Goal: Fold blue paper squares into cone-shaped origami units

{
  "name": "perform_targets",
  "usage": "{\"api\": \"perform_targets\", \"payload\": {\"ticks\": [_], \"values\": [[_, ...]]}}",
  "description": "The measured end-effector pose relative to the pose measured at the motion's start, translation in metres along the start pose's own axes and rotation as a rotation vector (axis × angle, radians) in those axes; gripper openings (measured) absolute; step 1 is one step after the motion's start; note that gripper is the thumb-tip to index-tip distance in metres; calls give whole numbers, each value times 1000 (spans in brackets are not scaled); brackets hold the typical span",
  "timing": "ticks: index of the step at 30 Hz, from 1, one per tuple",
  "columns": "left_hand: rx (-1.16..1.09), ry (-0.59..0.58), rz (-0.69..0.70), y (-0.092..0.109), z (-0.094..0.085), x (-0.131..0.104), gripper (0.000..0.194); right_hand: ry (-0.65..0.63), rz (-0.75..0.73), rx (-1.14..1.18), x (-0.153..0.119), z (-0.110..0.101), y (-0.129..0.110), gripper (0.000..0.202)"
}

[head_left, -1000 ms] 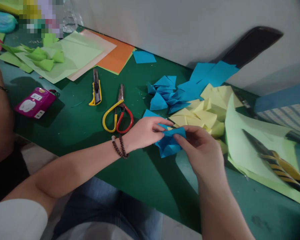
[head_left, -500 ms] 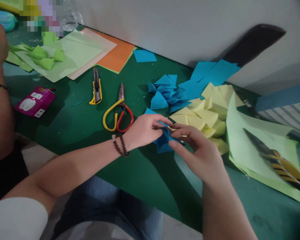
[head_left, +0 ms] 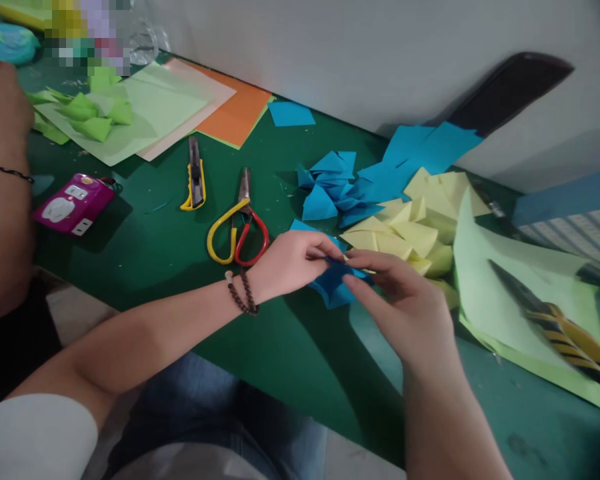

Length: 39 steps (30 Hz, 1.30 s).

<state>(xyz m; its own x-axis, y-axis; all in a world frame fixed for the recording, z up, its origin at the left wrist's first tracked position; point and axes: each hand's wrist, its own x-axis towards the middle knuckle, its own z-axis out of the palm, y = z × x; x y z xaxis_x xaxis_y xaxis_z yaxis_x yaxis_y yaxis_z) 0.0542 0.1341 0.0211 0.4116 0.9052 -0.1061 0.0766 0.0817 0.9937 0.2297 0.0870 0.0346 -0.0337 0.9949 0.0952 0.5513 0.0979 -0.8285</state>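
Between my two hands is a piece of blue folded paper (head_left: 335, 287), partly covered by fingers. My left hand (head_left: 300, 262) pinches its left side, fingers curled. From the right, my right hand (head_left: 405, 297) grips the paper's upper right edge between thumb and fingertips. Just beyond lie a pile of folded blue paper pieces (head_left: 327, 187) and a pile of folded pale yellow paper pieces (head_left: 405, 230). Scissors (head_left: 241, 220) with one yellow and one red handle rest left of my left hand.
A yellow utility knife (head_left: 195, 175) and a purple power socket (head_left: 75, 203) lie on the green table (head_left: 250, 353). Yellow-black scissors (head_left: 550, 320) rest on light green paper (head_left: 510, 260) at right. Another person's arm (head_left: 5, 180) is at far left. Green folded pieces (head_left: 93, 117) lie near it.
My right thumb and fingers have closed onto the blue paper, which is tilted differently between my hands. The other person's arm has shifted slightly right.
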Motion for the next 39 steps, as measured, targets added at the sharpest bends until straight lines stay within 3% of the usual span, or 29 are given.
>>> {"api": "perform_targets", "payload": {"ticks": [4, 9, 16, 19, 24, 30, 33, 36, 39], "values": [[-12, -12, -63, 2, -2, 1, 20, 37, -19, 34, 2, 1, 2, 14], [-10, 35, 18, -2, -2, 1, 25, -18, -95, -63, 2, 2, -2, 23], [211, 86, 182, -7, 2, -4, 24, 23, 42, -46, 3, 5, 1, 20], [241, 83, 198, -5, 3, -6, 24, 21, 122, -72, 4, 4, 2, 31], [244, 72, 211, -3, 5, -6, 26, 64, 134, -161, 5, 3, 2, 31], [101, 93, 165, -4, 3, -3, 21, 132, 54, -111, 2, 3, 2, 25], [48, 128, 114, -5, 0, 0, 20, 129, -72, -69, -1, 3, -2, 26], [-13, 156, 72, -5, -1, 2, 20, 118, -237, -148, -4, 5, -6, 42], [-65, 164, 40, -4, -1, 3, 18, 152, -257, -272, -5, 10, -7, 56]]}}
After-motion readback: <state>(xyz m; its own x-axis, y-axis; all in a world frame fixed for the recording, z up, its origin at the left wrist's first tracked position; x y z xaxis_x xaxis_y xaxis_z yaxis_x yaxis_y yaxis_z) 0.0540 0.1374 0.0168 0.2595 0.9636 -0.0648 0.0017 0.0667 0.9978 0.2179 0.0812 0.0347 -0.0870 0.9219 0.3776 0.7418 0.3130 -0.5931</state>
